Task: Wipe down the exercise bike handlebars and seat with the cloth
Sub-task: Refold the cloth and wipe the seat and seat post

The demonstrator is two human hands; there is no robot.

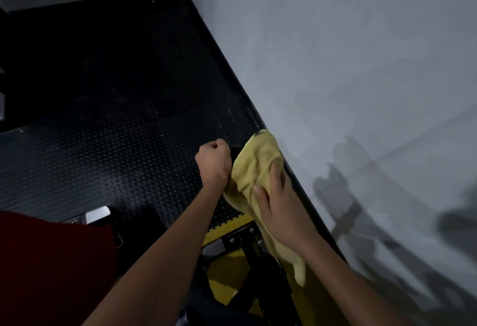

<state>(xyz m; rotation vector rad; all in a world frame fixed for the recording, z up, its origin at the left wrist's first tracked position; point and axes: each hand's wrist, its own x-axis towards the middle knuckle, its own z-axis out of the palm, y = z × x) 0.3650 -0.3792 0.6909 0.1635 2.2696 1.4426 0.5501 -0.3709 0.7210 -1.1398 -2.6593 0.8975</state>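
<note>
Two hands work close together — the right hand [277, 204] grips the yellow cloth [258, 171] over a dark bar, the left hand [213, 156] clenched just beside it — whether it holds anything is hidden.

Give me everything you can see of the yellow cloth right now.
The cloth is pale yellow, soft and nappy like microfibre, bunched and creased. The right hand grips it, fingers spread over its top, pressing it onto a dark part that it hides. One corner, dark-smudged, points up toward the wall; a tail hangs below the wrist. The left hand's wrist touches its edge.
</note>
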